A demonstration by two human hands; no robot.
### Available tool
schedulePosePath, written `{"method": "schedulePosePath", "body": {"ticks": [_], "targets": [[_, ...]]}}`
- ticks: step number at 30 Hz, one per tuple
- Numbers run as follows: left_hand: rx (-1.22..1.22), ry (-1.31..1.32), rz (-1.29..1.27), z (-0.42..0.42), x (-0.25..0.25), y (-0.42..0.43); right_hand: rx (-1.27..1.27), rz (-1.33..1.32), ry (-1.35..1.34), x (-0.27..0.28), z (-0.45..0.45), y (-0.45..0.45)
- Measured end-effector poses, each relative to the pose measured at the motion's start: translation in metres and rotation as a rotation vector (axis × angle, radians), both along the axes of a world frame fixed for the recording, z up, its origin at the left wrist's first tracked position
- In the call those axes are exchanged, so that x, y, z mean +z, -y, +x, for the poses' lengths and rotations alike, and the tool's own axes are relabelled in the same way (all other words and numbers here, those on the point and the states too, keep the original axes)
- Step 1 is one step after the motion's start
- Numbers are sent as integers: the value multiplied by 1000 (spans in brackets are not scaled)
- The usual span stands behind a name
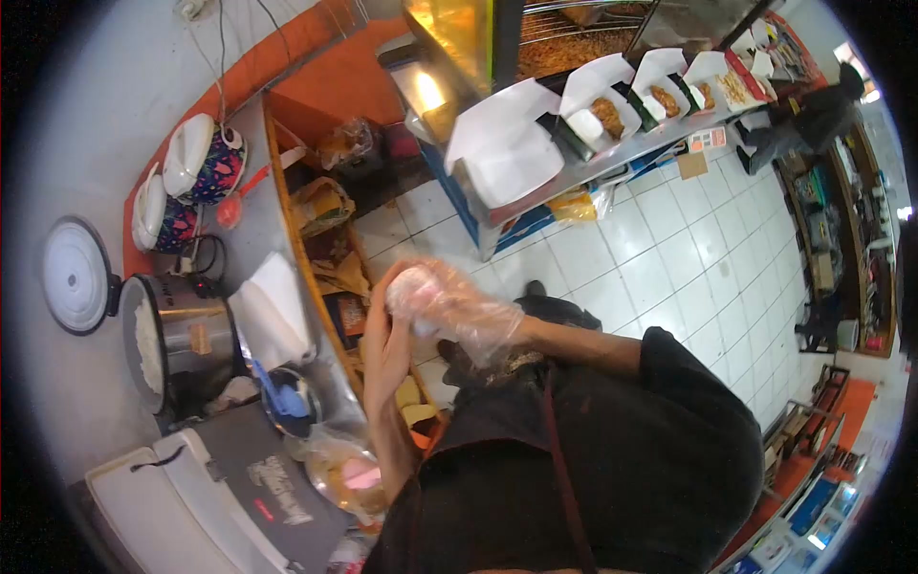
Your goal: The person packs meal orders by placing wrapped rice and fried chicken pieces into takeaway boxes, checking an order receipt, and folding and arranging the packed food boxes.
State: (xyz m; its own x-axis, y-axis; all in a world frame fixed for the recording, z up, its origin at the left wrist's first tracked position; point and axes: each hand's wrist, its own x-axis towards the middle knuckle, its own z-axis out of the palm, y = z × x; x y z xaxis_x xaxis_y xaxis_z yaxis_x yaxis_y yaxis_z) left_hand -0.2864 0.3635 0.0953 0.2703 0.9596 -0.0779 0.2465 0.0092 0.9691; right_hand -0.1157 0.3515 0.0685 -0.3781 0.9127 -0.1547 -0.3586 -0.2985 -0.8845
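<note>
In front of my torso, my two hands meet around a rounded whitish bundle (413,287). My left hand (382,330) is bare, its fingers closed against the bundle's left side. A loose, clear plastic glove covers my right hand (457,304), whose fingers wrap the bundle from the right. What the bundle contains cannot be made out. To the left of my hands, an open rice cooker (196,340) holds white rice (145,344), beside a stack of white paper (273,311) and a bowl with a blue utensil (287,397).
Open white boxes (507,143), some with fried pieces (606,117), line a counter at the top. Two patterned pots (206,158) and a red ladle (234,203) are upper left. A grey-and-white cooler (258,478) sits lower left. Another person (813,120) stands upper right on the tiled floor.
</note>
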Motion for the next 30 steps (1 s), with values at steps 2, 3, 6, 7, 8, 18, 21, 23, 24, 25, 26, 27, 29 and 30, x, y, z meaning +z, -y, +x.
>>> {"method": "schedulePosePath", "body": {"ticks": [2,3,6,7,8,18,21,23,24,25,26,27,29,30], "targets": [[31,37,-7,66,-28,-24,35,38,30,-63,67,-31],[89,58,19,90,-48,-40,-132,142,294,-94,101,-43],[419,173,-52,157,-119,-78,-427,202,670,-94,150,-77],[393,178,-37,174,-138,-82,-548,163,804,-83,168,-92],[429,144,-109,186,-156,-88,-374,520,1130,-124,177,-109],[344,260,-308,232,-221,-93,339,293,1365,-95,199,-143],[380,304,-322,238,-213,-93,343,575,1598,-173,178,-151],[404,272,-310,246,-201,-91,-34,661,1655,-166,184,-138],[429,228,-318,249,-197,-88,-36,686,1658,-159,189,-135],[440,242,-303,251,-197,-87,-6,646,1540,-151,196,-131],[402,129,-256,252,-196,-88,25,605,1425,-143,206,-129],[365,13,-211,253,-198,-87,27,625,1431,-136,213,-130],[418,35,-168,260,-209,-87,61,687,1550,-128,223,-140],[468,42,-145,265,-214,-85,-98,869,1506,-157,219,-139]]}}
